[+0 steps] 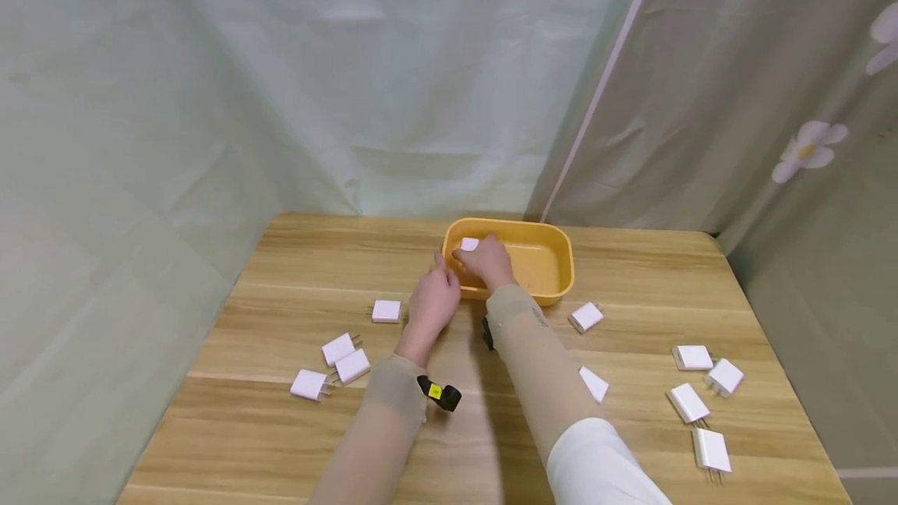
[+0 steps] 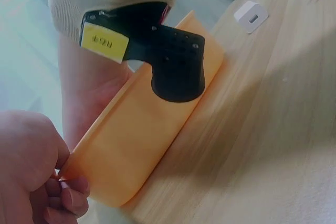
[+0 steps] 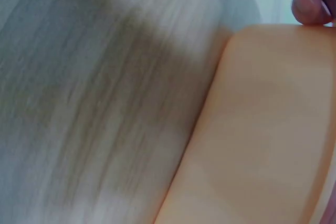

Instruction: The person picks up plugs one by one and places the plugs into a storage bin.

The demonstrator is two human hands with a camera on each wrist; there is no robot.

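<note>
I see my right hand point(image 1: 484, 259) reaching over the near-left rim of the orange tray point(image 1: 554, 287), fingers curled round a white charger plug point(image 1: 468, 244) that sits just inside the tray's left end, above its floor. My left hand point(image 1: 431, 304) rests just outside the tray's near-left corner, touching its outer wall; in the left wrist view its fingers point(image 2: 65, 192) are curled in against the tray's corner point(image 2: 131, 145), pinching nothing that I can make out. The right wrist view is blurred and shows only the tray's wall point(image 3: 262, 129) and a fingertip at its rim. The tray stands at the far middle of the wooden worktop point(image 1: 631, 271). To the left of the tray lie four more white plugs: one point(image 1: 386, 311) close to its near-left corner, and three point(image 1: 338, 349) grouped further toward me. To the right of the tray, one plug point(image 1: 585, 317) lies just off its near-right corner, another point(image 1: 594, 384) beside my right forearm, and four point(image 1: 692, 358) are scattered well apart from the tray toward the worktop's right edge.
</note>
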